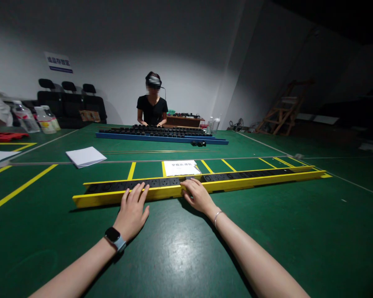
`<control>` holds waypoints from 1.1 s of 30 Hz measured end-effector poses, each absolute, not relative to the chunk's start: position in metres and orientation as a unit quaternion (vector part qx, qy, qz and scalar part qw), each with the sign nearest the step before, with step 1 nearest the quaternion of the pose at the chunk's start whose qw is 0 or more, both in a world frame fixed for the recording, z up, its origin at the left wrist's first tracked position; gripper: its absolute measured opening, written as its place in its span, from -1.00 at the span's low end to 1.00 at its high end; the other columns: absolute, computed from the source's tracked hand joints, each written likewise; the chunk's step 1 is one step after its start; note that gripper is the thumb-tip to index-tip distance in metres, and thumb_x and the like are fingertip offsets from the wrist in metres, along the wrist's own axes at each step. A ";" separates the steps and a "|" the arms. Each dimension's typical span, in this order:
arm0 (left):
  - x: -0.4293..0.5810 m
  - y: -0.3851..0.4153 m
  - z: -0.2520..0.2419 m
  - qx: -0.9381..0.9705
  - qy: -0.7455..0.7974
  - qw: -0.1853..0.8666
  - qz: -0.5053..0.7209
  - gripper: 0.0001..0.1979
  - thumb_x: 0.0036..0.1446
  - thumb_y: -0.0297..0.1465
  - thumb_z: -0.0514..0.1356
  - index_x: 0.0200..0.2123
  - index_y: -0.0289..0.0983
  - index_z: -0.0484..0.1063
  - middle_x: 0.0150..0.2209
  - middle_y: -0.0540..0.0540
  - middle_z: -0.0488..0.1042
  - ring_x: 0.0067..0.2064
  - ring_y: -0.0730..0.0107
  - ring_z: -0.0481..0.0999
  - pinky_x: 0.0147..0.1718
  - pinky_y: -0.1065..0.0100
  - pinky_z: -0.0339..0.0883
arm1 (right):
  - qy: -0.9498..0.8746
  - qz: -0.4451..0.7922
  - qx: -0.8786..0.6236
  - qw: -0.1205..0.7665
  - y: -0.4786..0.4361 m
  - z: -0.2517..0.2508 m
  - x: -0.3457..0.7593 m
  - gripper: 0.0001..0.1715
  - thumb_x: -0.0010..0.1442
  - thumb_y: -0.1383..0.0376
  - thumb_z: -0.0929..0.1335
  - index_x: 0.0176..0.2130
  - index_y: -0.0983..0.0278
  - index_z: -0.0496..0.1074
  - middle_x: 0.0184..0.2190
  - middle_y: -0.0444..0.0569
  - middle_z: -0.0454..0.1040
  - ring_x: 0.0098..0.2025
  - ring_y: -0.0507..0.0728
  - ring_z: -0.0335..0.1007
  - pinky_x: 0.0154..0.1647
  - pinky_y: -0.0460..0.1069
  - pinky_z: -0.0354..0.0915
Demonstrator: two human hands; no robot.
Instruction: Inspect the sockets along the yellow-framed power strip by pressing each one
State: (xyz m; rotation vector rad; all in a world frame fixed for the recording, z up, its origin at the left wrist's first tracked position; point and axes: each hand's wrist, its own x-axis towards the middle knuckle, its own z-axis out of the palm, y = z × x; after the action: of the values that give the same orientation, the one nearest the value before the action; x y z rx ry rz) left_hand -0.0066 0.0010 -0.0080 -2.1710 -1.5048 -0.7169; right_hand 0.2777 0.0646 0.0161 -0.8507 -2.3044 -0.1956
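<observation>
Across the near part of the green table (180, 248), left to right, a yellow rail (166, 192) lined with black modules (174, 181). Resting the left hand (132, 215) on its near edge, left of the middle, with fingers spread and released. Curling the right hand (200, 198) over the same edge, near the middle; cannot tell whether grasping a module. Just beyond, a white sheet (180, 168); far off, blue rails (161, 138) before a co-worker (152, 111).

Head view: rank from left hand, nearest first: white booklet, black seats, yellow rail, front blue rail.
1. Yellow rail: fingers of the left hand overlap its near side.
2. White booklet: beyond it, to the left.
3. Front blue rail: ahead, table's far side.
4. Black seats: back left, by the wall.
</observation>
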 end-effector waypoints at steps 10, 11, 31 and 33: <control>-0.007 0.001 -0.008 -0.776 -0.540 0.204 -0.254 -0.38 0.20 -0.36 0.01 0.32 -0.29 0.00 0.29 -0.28 0.18 0.31 0.06 0.13 0.26 -0.07 -0.06 | -0.861 -0.077 -0.349 0.362 0.064 0.016 0.279 -0.69 0.29 0.36 0.24 0.03 0.23 0.34 -0.13 0.05 0.51 -0.06 0.18 0.42 0.07 0.17 0.29; -0.007 0.001 -0.008 -0.776 -0.540 0.204 -0.254 -0.38 0.20 -0.36 0.00 0.32 -0.30 0.00 0.29 -0.28 0.18 0.31 0.06 0.13 0.26 -0.07 -0.06 | -0.855 -0.077 -0.358 0.368 0.065 0.015 0.280 -0.70 0.29 0.35 0.24 0.01 0.24 0.34 -0.15 0.05 0.51 -0.07 0.18 0.42 0.05 0.17 0.29; -0.006 0.000 -0.007 -0.775 -0.540 0.198 -0.261 -0.38 0.20 -0.36 0.00 0.32 -0.29 -0.01 0.29 -0.28 0.18 0.31 0.06 0.13 0.26 -0.07 -0.07 | -0.844 -0.101 -0.372 0.374 0.068 0.013 0.279 -0.72 0.29 0.37 0.22 -0.01 0.26 0.34 -0.20 0.07 0.50 -0.12 0.21 0.41 -0.03 0.16 0.33; -0.006 0.000 -0.008 -0.776 -0.540 0.197 -0.262 -0.38 0.20 -0.36 0.00 0.32 -0.29 0.00 0.29 -0.28 0.18 0.31 0.07 0.13 0.27 -0.06 -0.08 | -0.842 -0.098 -0.371 0.380 0.068 0.013 0.279 -0.72 0.30 0.36 0.22 0.00 0.25 0.34 -0.19 0.08 0.49 -0.11 0.22 0.41 -0.04 0.16 0.34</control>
State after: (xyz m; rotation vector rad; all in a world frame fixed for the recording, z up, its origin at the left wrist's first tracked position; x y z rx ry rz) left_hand -0.0061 0.0001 -0.0076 -2.1716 -1.5111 -0.7326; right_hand 0.2786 0.0678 0.0132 -0.9468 -2.1504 -0.2506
